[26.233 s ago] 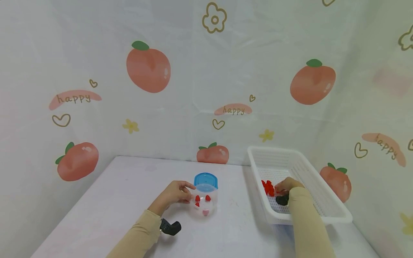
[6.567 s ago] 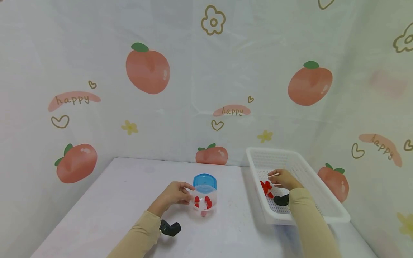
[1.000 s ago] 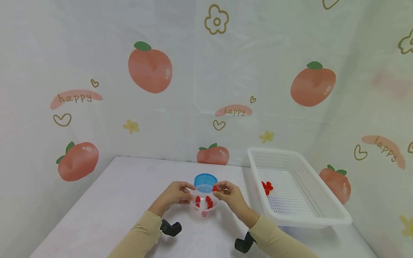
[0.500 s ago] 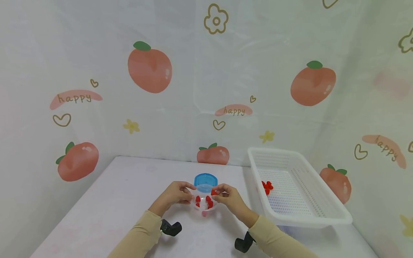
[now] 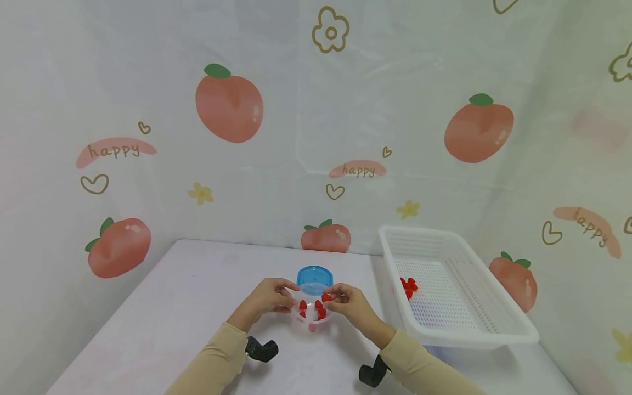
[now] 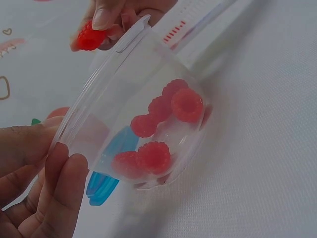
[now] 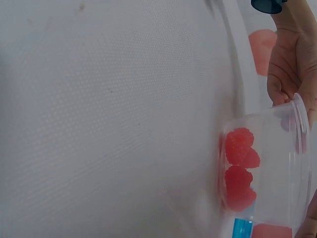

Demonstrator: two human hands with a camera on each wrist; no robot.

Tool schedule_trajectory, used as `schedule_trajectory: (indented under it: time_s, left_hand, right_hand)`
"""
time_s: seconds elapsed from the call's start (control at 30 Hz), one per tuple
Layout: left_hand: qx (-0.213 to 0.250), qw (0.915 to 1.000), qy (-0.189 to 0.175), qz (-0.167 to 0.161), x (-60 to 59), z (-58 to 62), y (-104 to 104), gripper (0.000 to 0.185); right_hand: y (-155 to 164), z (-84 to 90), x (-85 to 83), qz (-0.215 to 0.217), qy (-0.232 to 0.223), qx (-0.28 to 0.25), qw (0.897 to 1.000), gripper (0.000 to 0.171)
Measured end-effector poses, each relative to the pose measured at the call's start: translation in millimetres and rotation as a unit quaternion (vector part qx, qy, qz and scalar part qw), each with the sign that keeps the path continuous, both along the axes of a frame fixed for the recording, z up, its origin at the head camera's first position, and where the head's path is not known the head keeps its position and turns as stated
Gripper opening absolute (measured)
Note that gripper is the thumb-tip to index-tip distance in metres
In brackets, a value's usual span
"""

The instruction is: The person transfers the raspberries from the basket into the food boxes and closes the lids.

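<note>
A clear round plastic tub point(image 6: 148, 64) stands on the table with several red raspberries point(image 6: 187, 105) at its bottom. My left hand point(image 5: 266, 299) grips the tub's rim between thumb and fingers on the left side. Over the tub's right side, my right hand point(image 5: 357, 310) pinches a single raspberry point(image 6: 91, 37) between thumb and fingertips. In the head view that held raspberry point(image 5: 326, 297) is at the rim's height, apart from those inside. Only a sliver of the right hand point(image 7: 309, 218) shows in the right wrist view.
Behind the tub lies a blue lid point(image 5: 314, 274). To the right stands a white perforated basket point(image 5: 513, 334), with a few raspberries point(image 5: 409, 286) by its left wall. A patterned cloth point(image 5: 276, 181) hangs at the table's back edge.
Since the older frames, my right hand has come from the basket to the tub with a raspberry. The tub holds more, the basket fewer. Lately the right hand has lowered slightly; the left hand stays put.
</note>
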State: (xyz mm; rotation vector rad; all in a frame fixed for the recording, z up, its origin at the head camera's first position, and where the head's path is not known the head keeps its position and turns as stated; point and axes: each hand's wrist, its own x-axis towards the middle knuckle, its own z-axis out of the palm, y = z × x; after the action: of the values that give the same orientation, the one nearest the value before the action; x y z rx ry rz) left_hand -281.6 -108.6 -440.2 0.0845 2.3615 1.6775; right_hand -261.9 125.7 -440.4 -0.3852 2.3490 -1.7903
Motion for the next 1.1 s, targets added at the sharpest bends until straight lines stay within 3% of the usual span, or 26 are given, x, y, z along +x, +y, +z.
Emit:
schedule_trajectory:
  time_s: [0.2, 0.5, 1.1]
  left_hand:
    - [-0.001, 1.0, 0.0, 0.002, 0.5, 0.1, 0, 0.03]
    - [-0.004, 1.0, 0.007, -0.002, 0.5, -1.1, -1, 0.029]
    - [-0.003, 0.9999, 0.008, -0.006, -0.5, -1.5, -1, 0.029]
  right_hand:
    - [0, 2.4, 1.9, 0.003, -0.002, 0.001, 1.0, 0.032]
    - [-5, 31.0, 22.7, 0.009, 0.009, -0.004, 1.0, 0.033]
    - [-5, 31.9, 21.8, 0.008, -0.004, -0.009, 1.0, 0.032]
